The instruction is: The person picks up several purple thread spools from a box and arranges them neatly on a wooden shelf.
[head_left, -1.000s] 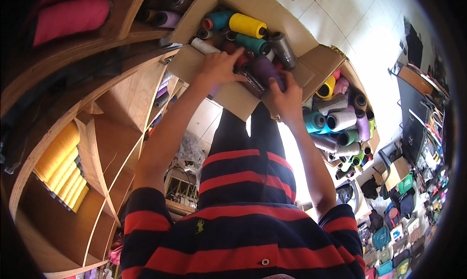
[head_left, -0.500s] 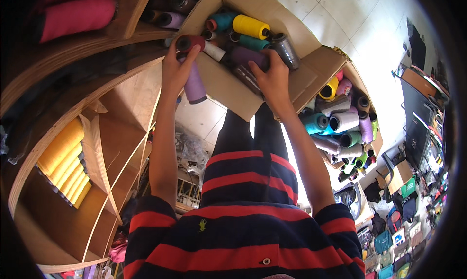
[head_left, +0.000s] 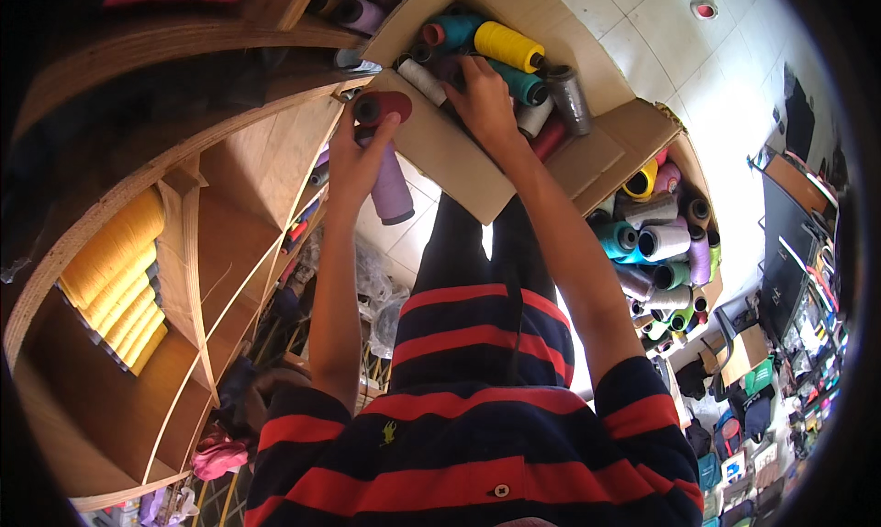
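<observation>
My left hand (head_left: 360,164) is closed round a dark red thread spool (head_left: 393,106) and a purple thread spool (head_left: 392,192), which hangs below it. They are at the left side of an open cardboard box (head_left: 491,189). Inside that box my right hand (head_left: 482,105) has its fingers bent down among the spools; what lies under them is mostly hidden. Around it are a white spool (head_left: 421,80), a yellow spool (head_left: 509,47), a teal spool (head_left: 518,84), a dark grey wrapped spool (head_left: 570,100) and a red spool (head_left: 550,138).
A second cardboard box (head_left: 695,164) of mixed spools stands at the right. Wooden shelving (head_left: 234,219) curves along the left, with yellow spools (head_left: 115,270) in one compartment. Clear plastic bags (head_left: 372,279) lie below my left forearm. Sandals (head_left: 705,10) are on the tiled floor.
My right hand has moved left and farther into the box, off the dark purple spool. White and red spools now show beside my right wrist. My left hand still holds the same two spools.
</observation>
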Available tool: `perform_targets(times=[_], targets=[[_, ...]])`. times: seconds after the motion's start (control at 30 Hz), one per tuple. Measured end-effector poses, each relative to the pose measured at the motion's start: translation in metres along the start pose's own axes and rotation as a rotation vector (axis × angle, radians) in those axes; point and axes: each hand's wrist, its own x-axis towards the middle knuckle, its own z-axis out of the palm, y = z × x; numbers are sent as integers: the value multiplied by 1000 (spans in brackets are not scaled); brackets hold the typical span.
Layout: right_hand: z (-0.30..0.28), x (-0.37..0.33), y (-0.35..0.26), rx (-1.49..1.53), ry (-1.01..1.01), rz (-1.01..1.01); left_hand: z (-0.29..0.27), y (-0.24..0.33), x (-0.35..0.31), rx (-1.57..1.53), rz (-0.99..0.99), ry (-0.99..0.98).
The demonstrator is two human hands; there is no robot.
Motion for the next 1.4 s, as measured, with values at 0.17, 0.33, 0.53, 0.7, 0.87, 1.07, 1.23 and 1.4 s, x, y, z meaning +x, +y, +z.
perform_targets(times=[0.17, 0.33, 0.53, 0.7, 0.87, 1.07, 1.23, 1.4], targets=[[17, 1, 24, -146, -123, -65, 1, -4, -2, 9, 42, 11], [23, 28, 29, -187, -179, -124, 1, 2, -9, 16, 31, -12], [46, 31, 37, -361, -143, -83, 0, 1, -15, 41, -7, -49], [34, 41, 32, -389, -290, -30, 0, 0, -20, 30, 1, -43], [38, 41, 34, -456, -351, 35, -2, -3, -26, -14, -12, -38], [32, 48, 40, -469, -438, 57, -1, 0, -33, -16, -30, -51], [22, 49, 28, -486, -452, 83, -3, -5, -37, -62, 20, -61], [12, 42, 33, -461, -373, 71, -6, -9, -37, -107, 1, -53]])
